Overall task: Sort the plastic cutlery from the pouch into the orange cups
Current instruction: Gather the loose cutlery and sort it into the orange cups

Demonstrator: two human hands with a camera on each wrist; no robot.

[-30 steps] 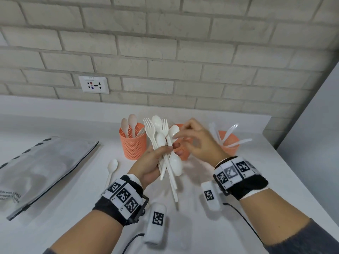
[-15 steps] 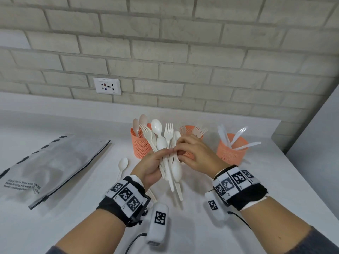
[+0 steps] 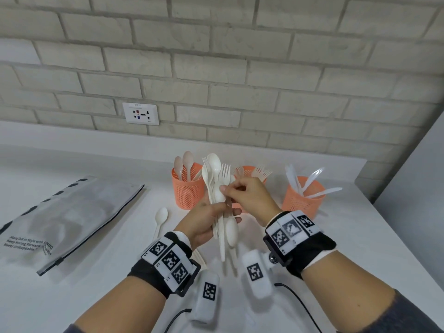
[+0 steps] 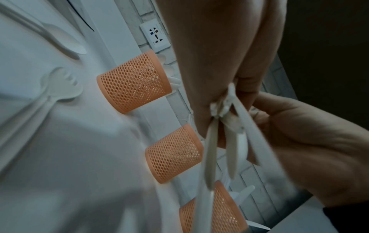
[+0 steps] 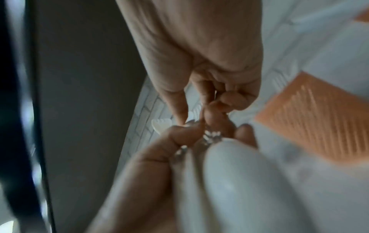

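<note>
White plastic cutlery [image 3: 222,207], a mixed bundle of forks and spoons, is held nearly upright in the left hand [image 3: 204,221], whose fingers are curled round the handles above the table [image 3: 360,236]. The right hand [image 3: 249,200] is closed in from the right, its fingertips [image 3: 224,189] pinching at one piece in the bundle; which piece cannot be told. The three orange cups [image 3: 188,188] stand just behind, so a short lift along the bundle's long axis and a reach forward is judged to be needed.
</note>
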